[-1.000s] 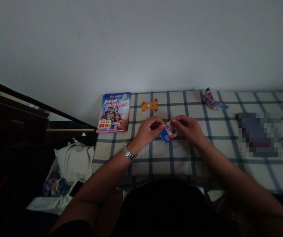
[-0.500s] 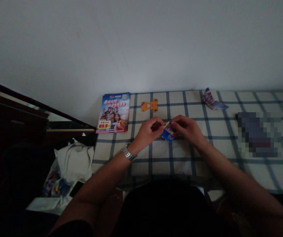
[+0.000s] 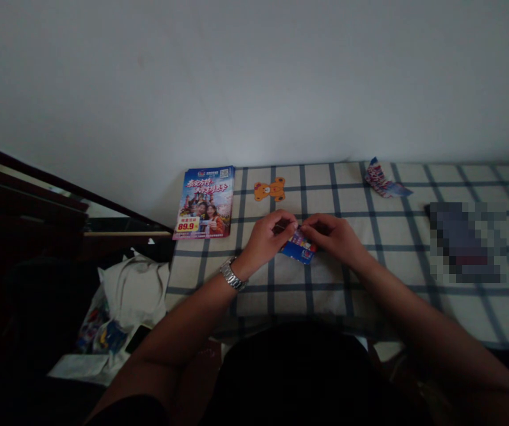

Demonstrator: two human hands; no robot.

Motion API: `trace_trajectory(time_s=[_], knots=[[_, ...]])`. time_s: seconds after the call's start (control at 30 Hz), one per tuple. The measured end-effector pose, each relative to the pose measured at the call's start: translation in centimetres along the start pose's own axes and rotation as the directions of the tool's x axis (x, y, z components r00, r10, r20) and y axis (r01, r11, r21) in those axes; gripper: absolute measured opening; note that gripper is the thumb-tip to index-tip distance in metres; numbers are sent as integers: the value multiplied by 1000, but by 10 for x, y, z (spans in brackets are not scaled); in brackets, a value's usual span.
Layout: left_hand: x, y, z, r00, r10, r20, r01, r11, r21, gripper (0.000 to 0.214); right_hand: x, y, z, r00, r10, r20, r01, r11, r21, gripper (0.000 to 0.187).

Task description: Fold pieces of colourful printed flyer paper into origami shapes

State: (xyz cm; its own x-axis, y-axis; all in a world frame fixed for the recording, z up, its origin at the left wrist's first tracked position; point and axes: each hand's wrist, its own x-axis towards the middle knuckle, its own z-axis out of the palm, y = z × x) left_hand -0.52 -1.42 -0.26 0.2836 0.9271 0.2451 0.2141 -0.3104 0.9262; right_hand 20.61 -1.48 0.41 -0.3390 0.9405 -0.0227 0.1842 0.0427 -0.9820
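Both my hands meet over the middle of a checked tablecloth [image 3: 405,284]. My left hand [image 3: 266,238], with a metal watch on its wrist, pinches the upper edge of a small colourful paper piece [image 3: 299,247], blue with bright print. My right hand [image 3: 334,236] pinches the same piece from the right, fingertips nearly touching those of the left. The paper lies low, close to the cloth, partly hidden under my fingers.
A glossy flyer [image 3: 205,202] lies at the table's far left corner. An orange bear-shaped cutout [image 3: 270,189] sits beside it. A crumpled printed scrap [image 3: 382,179] lies at the back right, a blurred dark object [image 3: 464,241] further right. Bags and cloth [image 3: 123,302] lie on the floor at left.
The paper piece has become smaller and lower, tilting flatter toward the cloth. My fingertips have drawn closer together over its top edge.
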Motion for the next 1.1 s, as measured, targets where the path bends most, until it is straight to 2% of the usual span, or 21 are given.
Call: trace_trajectory(time_s=[0.2, 0.5, 0.63, 0.83, 1.1], knots=[[-1, -2, 0, 1000, 0, -17, 0, 1000, 10, 17, 1, 2, -1, 1000, -3, 11, 3, 1000, -1, 30], [-1, 0, 3, 998, 2, 56, -4, 999, 38, 18, 1, 2, -5, 998, -67, -23, 60, 974, -219, 29], [-1, 0, 3, 997, 6, 77, -6, 1000, 11, 18, 1, 2, -5, 999, -36, -29, 30, 981, -190, 30], [0, -4, 1, 1000, -1, 28, 1, 1000, 15, 22, 3, 3, -6, 999, -18, -42, 14, 996, -91, 34], [-1, -2, 1, 1000, 7, 29, -8, 999, 43, 22, 3, 3, -9, 999, 0, -43, -6, 991, -137, 35]])
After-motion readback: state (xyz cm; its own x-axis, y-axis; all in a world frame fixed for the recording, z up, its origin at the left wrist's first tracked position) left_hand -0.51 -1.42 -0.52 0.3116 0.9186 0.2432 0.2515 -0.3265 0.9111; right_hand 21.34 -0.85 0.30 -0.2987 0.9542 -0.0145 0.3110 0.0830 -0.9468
